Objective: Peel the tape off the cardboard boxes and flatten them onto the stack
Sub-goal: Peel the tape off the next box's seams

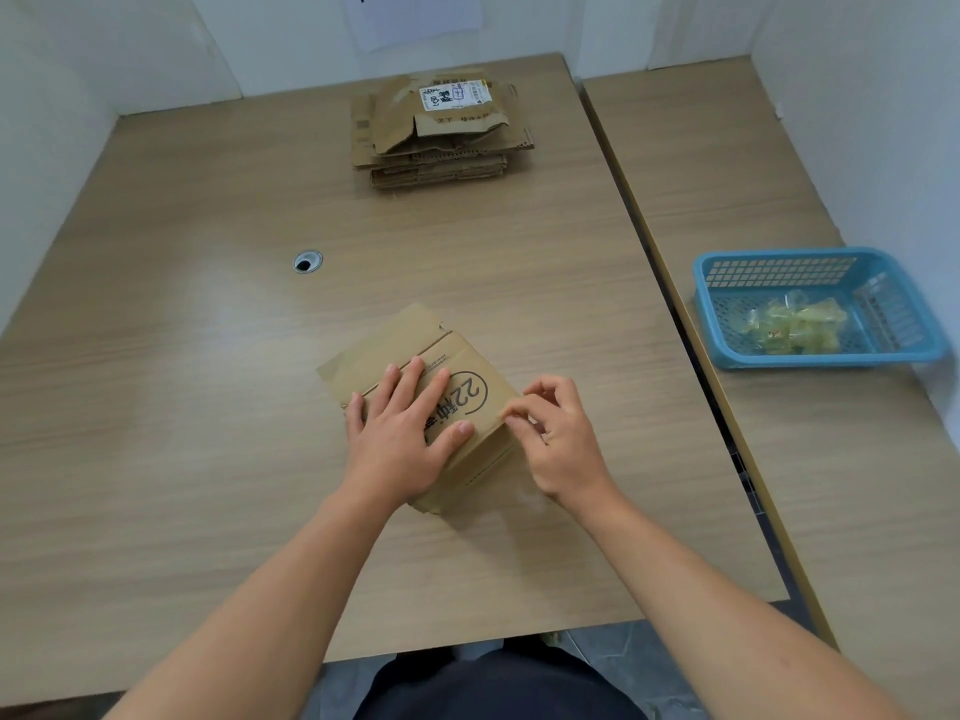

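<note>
Wood-grain desk [208, 356] in a white-walled corner. A cardboard box [470, 394] lies near the front edge; the left hand [400, 433] presses flat on it, the right hand [558, 439] pinches its right edge. Peeling would likely go best slow and low, box pinned down.

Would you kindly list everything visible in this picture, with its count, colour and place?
cardboard box: one, brown, printed "22", near side of the main table.
stack of flattened boxes: one, brown, far edge of the main table.
shipping label: one, white, on top of the stack.
cable hole: one, silver-rimmed, in the main table, left of centre.
basket: one, blue, on the right table.
tape scraps: one clump, clear yellowish, inside the basket.
tables: two, light wood, side by side: main, right.
paper sheet: one, white, on the far wall.
left hand: flat on the box top.
right hand: fingers pinch at the box's right edge.
</note>
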